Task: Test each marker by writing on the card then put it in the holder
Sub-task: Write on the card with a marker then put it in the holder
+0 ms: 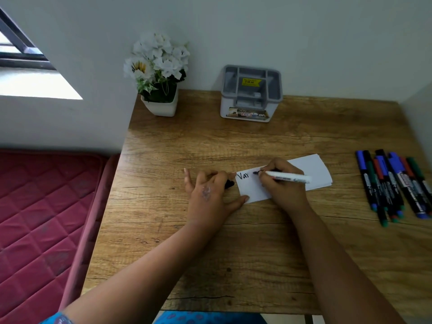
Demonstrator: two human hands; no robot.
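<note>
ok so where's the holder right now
In the head view the grey holder stands at the table's far edge against the wall, right of the flower pot, beyond the card.

The right hand [282, 183] has its fingers curled around a white marker [289, 177], with the tip just past the fingertips. The left hand [210, 195] lies flat, its thumb [240, 201] stretched out, with a black cap [229, 184] under its fingers.

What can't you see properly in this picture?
Head view only:
- Cap: mostly hidden under the left hand.
- Card: its middle is covered by the right hand.
- Holder labels: too small to read.
- Markers: rightmost ones cut off by the edge.
</note>
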